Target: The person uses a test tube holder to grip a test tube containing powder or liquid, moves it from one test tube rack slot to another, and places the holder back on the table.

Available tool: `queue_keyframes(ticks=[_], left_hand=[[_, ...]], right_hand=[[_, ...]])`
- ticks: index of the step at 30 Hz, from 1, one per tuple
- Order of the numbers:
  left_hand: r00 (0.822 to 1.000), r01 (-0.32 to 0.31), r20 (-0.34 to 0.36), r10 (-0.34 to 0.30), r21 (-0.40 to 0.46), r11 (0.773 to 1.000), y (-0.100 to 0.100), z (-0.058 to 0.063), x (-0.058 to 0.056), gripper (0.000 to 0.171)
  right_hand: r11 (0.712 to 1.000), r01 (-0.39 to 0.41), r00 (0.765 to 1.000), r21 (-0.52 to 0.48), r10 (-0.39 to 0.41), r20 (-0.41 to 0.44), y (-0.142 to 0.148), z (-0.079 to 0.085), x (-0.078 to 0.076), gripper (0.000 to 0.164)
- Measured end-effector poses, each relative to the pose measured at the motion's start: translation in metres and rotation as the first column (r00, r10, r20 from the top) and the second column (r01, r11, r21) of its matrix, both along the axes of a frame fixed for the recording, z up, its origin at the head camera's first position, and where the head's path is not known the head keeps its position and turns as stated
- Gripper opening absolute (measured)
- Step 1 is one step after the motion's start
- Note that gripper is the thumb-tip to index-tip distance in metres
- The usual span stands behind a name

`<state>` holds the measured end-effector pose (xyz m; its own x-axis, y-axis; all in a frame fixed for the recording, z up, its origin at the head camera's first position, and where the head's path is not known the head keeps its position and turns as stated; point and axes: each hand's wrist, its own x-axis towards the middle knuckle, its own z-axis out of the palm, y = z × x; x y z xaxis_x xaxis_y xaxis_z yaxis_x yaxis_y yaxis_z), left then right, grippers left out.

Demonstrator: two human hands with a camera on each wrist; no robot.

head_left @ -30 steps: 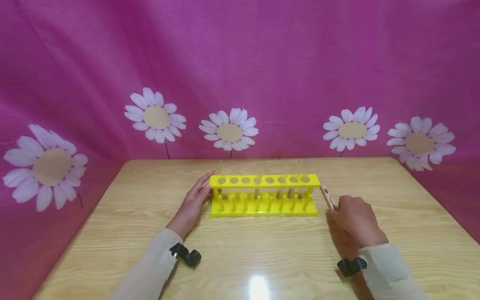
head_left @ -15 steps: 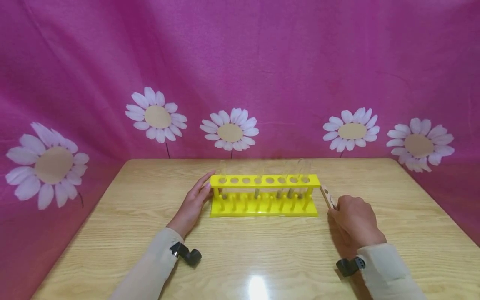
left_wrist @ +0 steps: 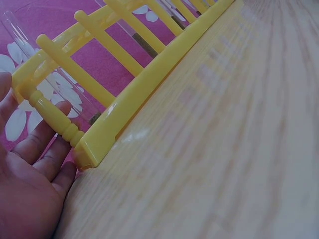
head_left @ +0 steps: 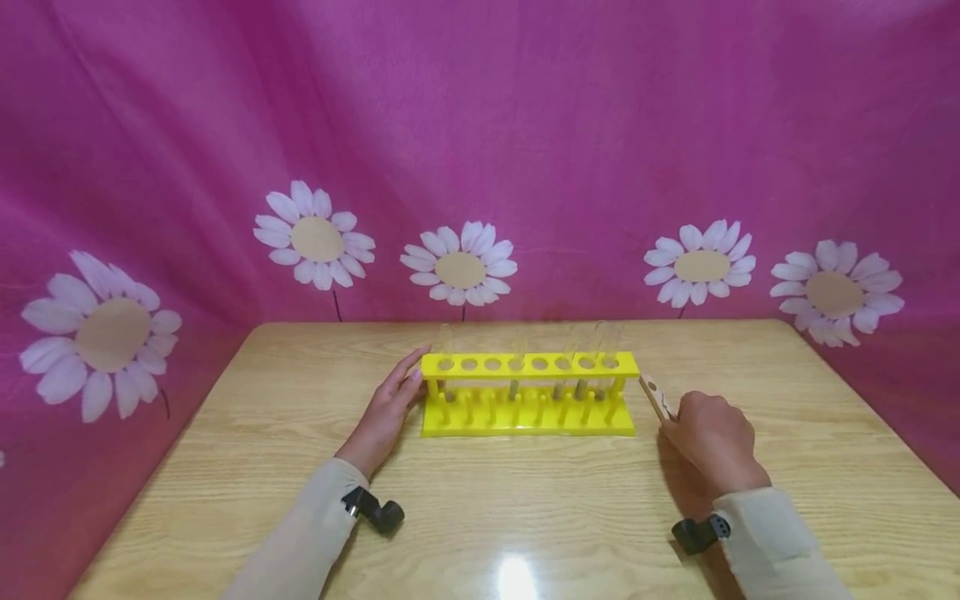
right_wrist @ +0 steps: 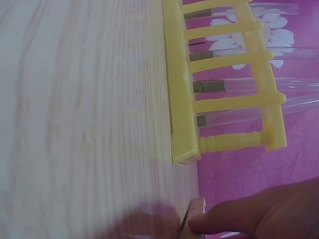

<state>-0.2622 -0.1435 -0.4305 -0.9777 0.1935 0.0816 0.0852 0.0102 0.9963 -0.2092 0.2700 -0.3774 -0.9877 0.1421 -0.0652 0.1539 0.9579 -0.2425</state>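
Observation:
A yellow test tube rack (head_left: 528, 431) stands on the wooden table, with several glass test tubes in its holes. Dark material fills the bottoms of the tubes (right_wrist: 210, 85) in the right wrist view. My left hand (head_left: 381, 417) holds the rack's left end; in the left wrist view its fingers (left_wrist: 37, 144) reach behind the turned end post (left_wrist: 55, 114). Off the right end, my right hand (head_left: 714, 437) grips a wooden test tube holder (head_left: 656, 395). Its tip points up and left toward the rack, with a gap between them.
A light wood table (head_left: 480, 500) spreads under both hands, its far edge close behind the rack. Behind it hangs a magenta cloth (head_left: 570, 142) printed with white daisies. Small black cameras (head_left: 378, 510) sit on both sleeves.
The right hand and the wooden holder have shifted very slightly to the right. The left hand stays on the rack, which has not moved on the table; the head view tilts a little.

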Motion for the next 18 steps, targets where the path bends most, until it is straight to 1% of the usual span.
queue_keyframes(ticks=[3,10,18], left_hand=[[1.0,-0.004,0.007,0.004,-0.01,1.0,0.0,0.0,0.0,0.047],[1.0,-0.006,-0.023,0.006,-0.001,1.0,-0.001,-0.001,0.0,0.045],[1.0,0.011,-0.02,-0.01,0.012,1.0,0.0,0.0,0.0,0.044]], right_hand=[[1.0,0.006,1.0,-0.003,-0.006,-0.007,0.002,0.0,-0.001,0.024],[0.999,0.014,1.0,-0.04,-0.014,-0.005,0.004,0.002,-0.002,0.024],[0.994,0.034,0.999,-0.106,-0.031,0.036,0.004,0.011,0.001,0.024]])
